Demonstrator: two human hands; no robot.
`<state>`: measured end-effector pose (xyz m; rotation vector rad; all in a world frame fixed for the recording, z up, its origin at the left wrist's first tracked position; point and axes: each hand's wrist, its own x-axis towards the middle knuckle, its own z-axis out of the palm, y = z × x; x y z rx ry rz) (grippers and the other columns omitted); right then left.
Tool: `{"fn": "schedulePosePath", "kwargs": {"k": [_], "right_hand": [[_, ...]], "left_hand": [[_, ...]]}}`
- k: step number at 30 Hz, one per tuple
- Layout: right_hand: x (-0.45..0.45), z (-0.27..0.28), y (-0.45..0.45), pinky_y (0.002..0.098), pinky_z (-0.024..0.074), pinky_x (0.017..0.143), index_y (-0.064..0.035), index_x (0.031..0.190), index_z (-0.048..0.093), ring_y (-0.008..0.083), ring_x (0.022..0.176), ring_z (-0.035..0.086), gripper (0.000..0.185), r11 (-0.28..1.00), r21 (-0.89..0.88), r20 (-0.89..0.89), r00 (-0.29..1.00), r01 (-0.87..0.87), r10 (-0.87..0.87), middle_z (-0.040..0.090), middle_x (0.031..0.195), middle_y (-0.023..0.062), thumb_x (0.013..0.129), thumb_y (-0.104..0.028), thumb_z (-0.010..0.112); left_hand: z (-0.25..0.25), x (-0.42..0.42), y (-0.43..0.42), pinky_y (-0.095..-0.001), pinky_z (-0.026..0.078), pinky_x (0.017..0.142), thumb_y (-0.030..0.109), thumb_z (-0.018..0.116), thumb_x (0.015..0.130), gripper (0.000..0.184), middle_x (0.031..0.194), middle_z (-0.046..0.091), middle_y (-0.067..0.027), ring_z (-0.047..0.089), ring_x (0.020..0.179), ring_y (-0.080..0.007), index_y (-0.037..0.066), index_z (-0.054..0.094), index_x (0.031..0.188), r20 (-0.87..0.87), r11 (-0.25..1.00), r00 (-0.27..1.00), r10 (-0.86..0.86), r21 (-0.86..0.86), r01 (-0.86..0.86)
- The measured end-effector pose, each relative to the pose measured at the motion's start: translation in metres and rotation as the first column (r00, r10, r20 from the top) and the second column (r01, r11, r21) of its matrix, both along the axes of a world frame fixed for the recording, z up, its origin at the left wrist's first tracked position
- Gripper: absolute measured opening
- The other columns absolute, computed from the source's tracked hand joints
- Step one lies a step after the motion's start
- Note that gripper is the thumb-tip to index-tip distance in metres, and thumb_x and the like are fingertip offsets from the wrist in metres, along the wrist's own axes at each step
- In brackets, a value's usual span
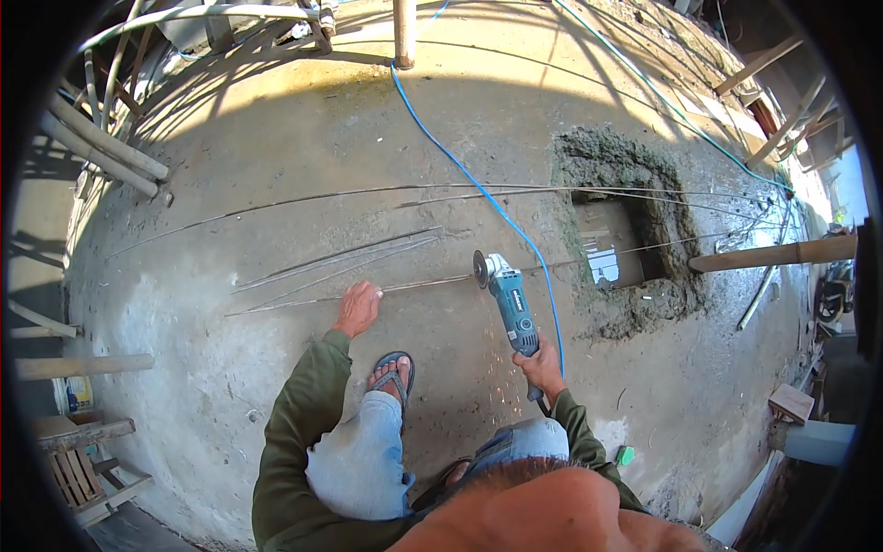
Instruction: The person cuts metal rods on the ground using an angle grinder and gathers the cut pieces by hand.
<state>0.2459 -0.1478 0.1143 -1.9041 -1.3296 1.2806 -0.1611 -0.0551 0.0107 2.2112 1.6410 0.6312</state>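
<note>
My right hand (543, 366) is wrapped round the rear of a teal angle grinder (515, 308). The grinder's disc (480, 269) is at the right end of a thin metal rod (418, 286) on the concrete floor, and orange sparks fall below the tool. My left hand (358, 307) is closed at the same rod, left of the disc; its fingertips are too small to make out fully. More thin rods (340, 256) lie just beyond that hand.
A square pit (618, 241) with rough edges and water inside is at the right. A blue cable (441, 147) crosses the floor behind the grinder. Bamboo poles (405, 37) stand around, one (782, 254) at the right. A small green object (625, 455) lies near my right elbow.
</note>
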Motion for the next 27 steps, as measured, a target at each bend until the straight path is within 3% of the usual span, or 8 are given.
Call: {"fn": "schedulePosePath", "kwargs": {"k": [1, 5, 7, 12, 22, 27], "right_hand": [[0.0, -0.003, -0.001, 0.0304, 0.0439, 0.058, 0.0008, 0.1, 0.058, 0.014, 0.063, 0.05, 0.044, 0.997, 0.078, -0.032, 0.999, 0.019, -0.016, 0.056, 0.073, 0.0032, 0.065, -0.021, 0.072], [0.006, -0.006, -0.003, 0.0303, 0.0445, 0.061, 0.0005, 0.1, 0.058, 0.0148, 0.066, 0.051, 0.043, 0.999, 0.034, 0.009, 1.0, 0.005, -0.005, 0.056, 0.076, 0.0039, 0.065, -0.02, 0.072], [0.009, -0.011, -0.006, 0.0324, 0.0476, 0.072, 0.0039, 0.109, 0.057, 0.0173, 0.078, 0.058, 0.048, 0.999, 0.034, 0.031, 0.999, -0.032, 0.031, 0.062, 0.085, 0.0084, 0.067, -0.016, 0.07], [0.009, -0.009, -0.008, 0.0293, 0.0458, 0.061, 0.0052, 0.111, 0.056, 0.0117, 0.066, 0.053, 0.049, 0.995, -0.098, -0.024, 0.999, 0.024, -0.027, 0.059, 0.078, 0.0045, 0.069, -0.015, 0.07], [0.012, -0.015, -0.007, 0.0267, 0.0416, 0.05, 0.0061, 0.114, 0.055, 0.0097, 0.053, 0.048, 0.053, 0.997, -0.063, -0.042, 0.998, 0.035, -0.038, 0.056, 0.068, 0.0016, 0.068, -0.016, 0.072], [0.012, -0.022, -0.002, 0.0279, 0.042, 0.051, 0.0058, 0.112, 0.056, 0.0106, 0.054, 0.048, 0.053, 0.999, -0.035, 0.023, 1.0, 0.008, -0.007, 0.056, 0.068, 0.0027, 0.067, -0.017, 0.072]], "left_hand": [[0.0, 0.0, 0.001, -0.0468, 0.041, 0.076, 0.02, 0.056, 0.089, 0.014, 0.085, 0.056, -0.0136, 0.055, 0.086, -0.0338, 0.006, 0.059, 0.087, -0.008, 1.0, 1.0, 0.001, -0.001, -0.001], [0.004, 0.0, 0.003, -0.047, 0.04, 0.076, 0.019, 0.055, 0.089, 0.014, 0.086, 0.056, -0.0136, 0.055, 0.087, -0.0336, 0.006, 0.059, 0.089, 0.002, 1.0, 1.0, 0.003, -0.025, -0.003], [0.003, 0.0, 0.002, -0.0445, 0.04, 0.076, 0.018, 0.054, 0.09, 0.014, 0.086, 0.055, -0.0131, 0.055, 0.088, -0.033, 0.005, 0.059, 0.09, -0.015, 1.0, 1.0, 0.012, -0.007, -0.012], [-0.002, 0.001, -0.006, -0.0457, 0.041, 0.075, 0.019, 0.055, 0.089, 0.014, 0.086, 0.056, -0.0131, 0.055, 0.087, -0.0333, 0.006, 0.06, 0.089, -0.013, 1.0, 1.0, -0.007, -0.009, 0.007], [0.003, 0.0, 0.0, -0.0451, 0.04, 0.073, 0.019, 0.056, 0.089, 0.013, 0.086, 0.056, -0.0117, 0.056, 0.086, -0.0322, 0.007, 0.061, 0.091, -0.005, 1.0, 1.0, -0.014, 0.025, 0.014], [0.001, 0.002, -0.003, -0.0452, 0.04, 0.073, 0.02, 0.056, 0.089, 0.013, 0.085, 0.056, -0.0115, 0.056, 0.086, -0.0323, 0.007, 0.061, 0.09, 0.0, 0.999, 1.0, -0.001, 0.032, 0.001]]}}
